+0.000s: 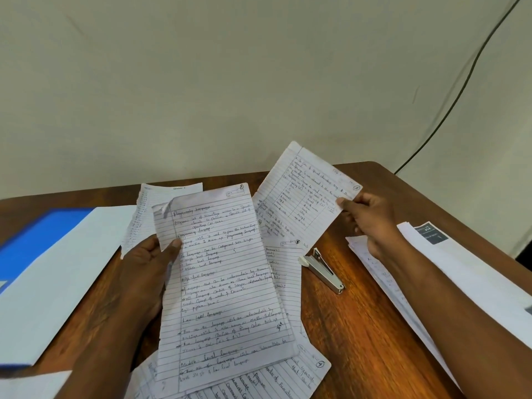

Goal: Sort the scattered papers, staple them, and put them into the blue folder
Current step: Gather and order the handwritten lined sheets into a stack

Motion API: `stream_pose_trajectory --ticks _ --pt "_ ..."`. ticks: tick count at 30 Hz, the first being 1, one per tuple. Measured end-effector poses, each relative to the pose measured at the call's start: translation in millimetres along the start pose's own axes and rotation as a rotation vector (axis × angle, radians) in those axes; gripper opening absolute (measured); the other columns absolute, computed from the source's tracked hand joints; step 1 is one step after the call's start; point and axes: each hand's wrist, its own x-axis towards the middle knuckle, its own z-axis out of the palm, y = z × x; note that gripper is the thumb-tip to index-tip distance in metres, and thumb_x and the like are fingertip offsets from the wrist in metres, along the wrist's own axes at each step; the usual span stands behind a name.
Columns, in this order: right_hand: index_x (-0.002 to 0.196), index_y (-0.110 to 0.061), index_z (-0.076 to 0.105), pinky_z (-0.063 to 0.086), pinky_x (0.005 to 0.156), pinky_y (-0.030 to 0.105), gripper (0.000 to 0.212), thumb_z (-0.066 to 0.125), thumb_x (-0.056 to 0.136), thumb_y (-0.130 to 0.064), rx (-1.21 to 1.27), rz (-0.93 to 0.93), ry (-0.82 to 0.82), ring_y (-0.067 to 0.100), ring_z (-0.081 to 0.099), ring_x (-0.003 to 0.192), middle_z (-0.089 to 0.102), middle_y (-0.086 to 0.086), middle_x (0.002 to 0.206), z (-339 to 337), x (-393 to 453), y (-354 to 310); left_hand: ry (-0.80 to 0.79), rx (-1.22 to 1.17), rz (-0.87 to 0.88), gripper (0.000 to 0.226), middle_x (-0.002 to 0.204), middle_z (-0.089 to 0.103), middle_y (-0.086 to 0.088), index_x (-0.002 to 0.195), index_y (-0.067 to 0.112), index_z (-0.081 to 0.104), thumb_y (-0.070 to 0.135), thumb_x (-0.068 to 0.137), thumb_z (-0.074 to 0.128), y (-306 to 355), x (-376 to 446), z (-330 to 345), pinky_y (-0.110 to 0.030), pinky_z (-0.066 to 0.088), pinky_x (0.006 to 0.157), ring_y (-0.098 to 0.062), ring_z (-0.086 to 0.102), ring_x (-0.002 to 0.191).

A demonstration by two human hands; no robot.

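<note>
Head view: hands gripping ruled handwritten pages, left hand [146, 272] page 1 [221, 283], right hand [371, 217] page 3 [311, 194].

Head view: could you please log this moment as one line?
left hand: holds page 1 | right hand: pinches page 3 | stapler: on table, untouched | blue folder: left

Both forearms are bare, with no sleeves showing. The left hand [144, 272] and right hand [371, 220] wear no rings or gloves.
</note>
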Motion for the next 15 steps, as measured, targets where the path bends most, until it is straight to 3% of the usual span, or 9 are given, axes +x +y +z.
stream_pose_trajectory --ticks 5,10,15 --pt "0.104 -0.019 0.073 0.046 0.051 0.020 0.008 0.074 0.096 -0.019 0.104 -0.042 0.099 0.005 0.063 0.060 0.080 -0.001 0.100 -6 1 -9 -0.010 -0.017 0.004 0.030 0.122 0.078 -0.003 0.127 0.020 0.073 0.019 0.098 0.071 -2 2 -2 -0.054 0.054 0.104 -0.027 0.075 0.114" --pt "0.120 -0.017 0.072 0.044 0.046 0.018 0.023 0.073 0.097 -0.017 0.299 -0.086 0.146 0.008 0.058 0.057 0.080 0.001 0.101 -14 2 -23 -0.020 0.045 0.011 0.026 0.118 0.079 0.003 0.124 0.027 0.074 0.027 0.098 0.072 0 1 -3 -0.050 0.057 0.100 -0.024 0.076 0.110" --pt "0.114 -0.014 0.073 0.046 0.052 0.022 0.019 0.074 0.096 -0.021 0.359 -0.138 0.227 0.010 0.061 0.057 0.080 0.002 0.101 -24 2 -31 -0.006 0.072 0.018 0.027 0.117 0.080 0.005 0.124 0.029 0.074 0.031 0.097 0.073 0 1 -3 -0.053 0.058 0.100 -0.023 0.077 0.108"
